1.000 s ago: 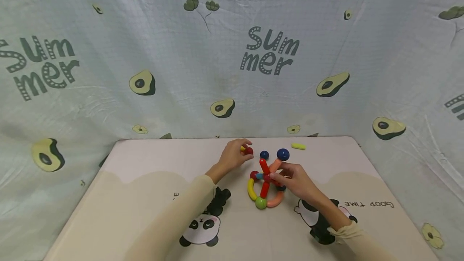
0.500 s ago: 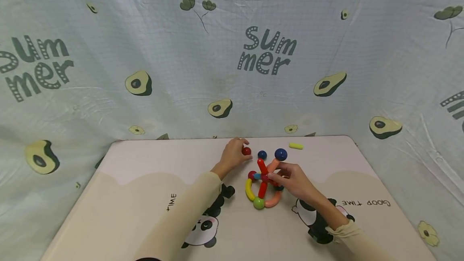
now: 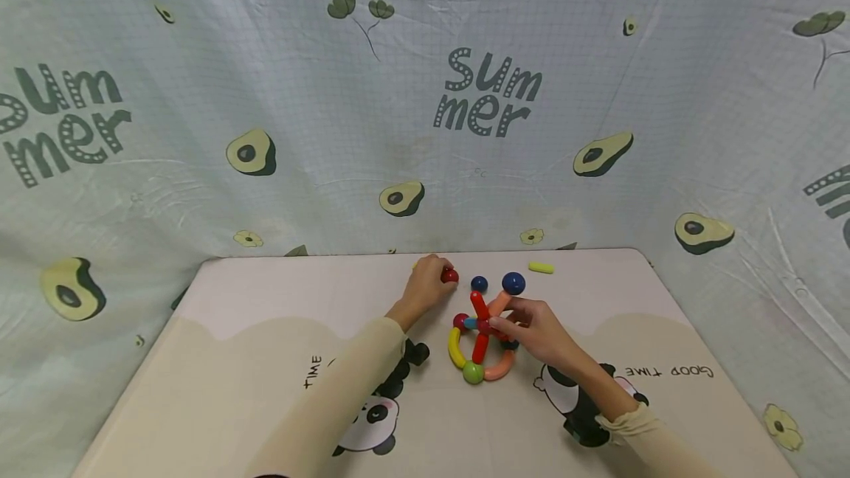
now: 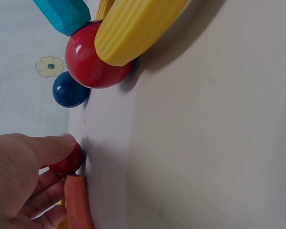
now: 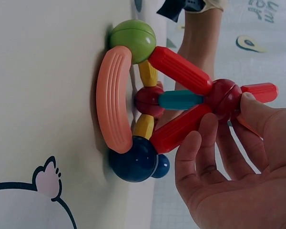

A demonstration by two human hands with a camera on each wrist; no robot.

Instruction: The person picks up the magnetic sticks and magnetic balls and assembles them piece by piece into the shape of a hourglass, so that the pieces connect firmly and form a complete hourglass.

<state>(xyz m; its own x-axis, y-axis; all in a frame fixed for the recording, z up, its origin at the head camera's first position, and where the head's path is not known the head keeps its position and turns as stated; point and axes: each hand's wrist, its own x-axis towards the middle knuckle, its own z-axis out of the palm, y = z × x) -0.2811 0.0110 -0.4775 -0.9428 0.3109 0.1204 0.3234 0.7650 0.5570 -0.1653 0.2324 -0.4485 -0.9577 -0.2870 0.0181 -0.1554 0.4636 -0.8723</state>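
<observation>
- While pinching a red ball in the left hand, steadies a frame of sticks and balls with the right hand.
- Left hand: narrow, with thumb laid over the red ball and fingers curled behind it.
- Right hand: holding the frame at its upper red ball, between thumb and fingertips.
- Seems to turn, by judgement, on the way from left hand to frame: off to the right of the left hand and closer to the body, near but apart.
- No long axis to mind in the red ball itself; beside it, along the left fingers, a pink-orange stick, pointing lengthwise away from the ball. Cannot tell whether joined to it or just next to it.
- Nearer to the red ball: left hand. Nearer to the frame: right hand, already touching.
- To the left of the right hand and closer to the body, a green ball at the foot of the frame.
- Beyond the right hand, a bigger blue ball, then farther out a lime stick, lying crosswise.
- Between the hands, beyond the frame, a small blue ball, apparently loose.
- Compared with half a second ago: left thumb and fingers drawn in from a wider curve around the red ball; right hand and frame much the same.
</observation>
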